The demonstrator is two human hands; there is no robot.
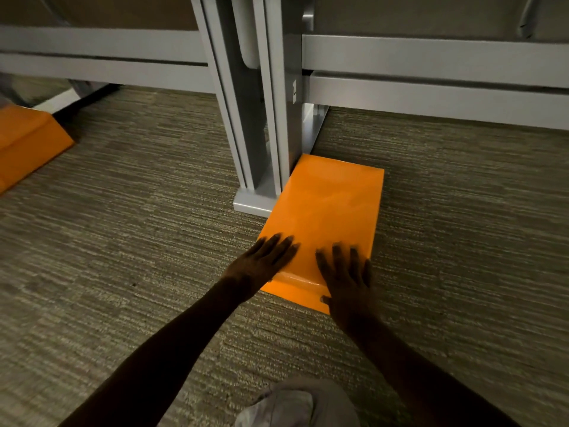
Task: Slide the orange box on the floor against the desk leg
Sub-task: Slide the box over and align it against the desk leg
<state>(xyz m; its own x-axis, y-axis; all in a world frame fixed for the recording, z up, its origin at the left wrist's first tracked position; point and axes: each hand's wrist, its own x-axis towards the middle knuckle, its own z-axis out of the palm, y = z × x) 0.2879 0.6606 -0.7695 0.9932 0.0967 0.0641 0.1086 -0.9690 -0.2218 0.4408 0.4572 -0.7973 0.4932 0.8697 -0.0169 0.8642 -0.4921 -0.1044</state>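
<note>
Both hands, left hand (264, 260) and right hand (346, 272), press flat with fingers spread wide on the glossy flat orange cardboard box (329, 211); stiff, slick, probably light — push from its near end.

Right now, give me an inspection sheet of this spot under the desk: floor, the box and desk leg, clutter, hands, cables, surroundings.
Surface: striped grey-brown carpet, no spills seen.
Job's things: orange box lies flat on the carpet, its left edge along the foot of the grey desk leg; they appear to touch.
Clutter: second orange box at the far left, partly out of frame.
Grippers: left hand and right hand are both open, palms flat on the box's near end.
Cables: nothing seen.
Surroundings: grey horizontal frame rails behind the leg; a pale garment at the bottom edge; dim light.
</note>
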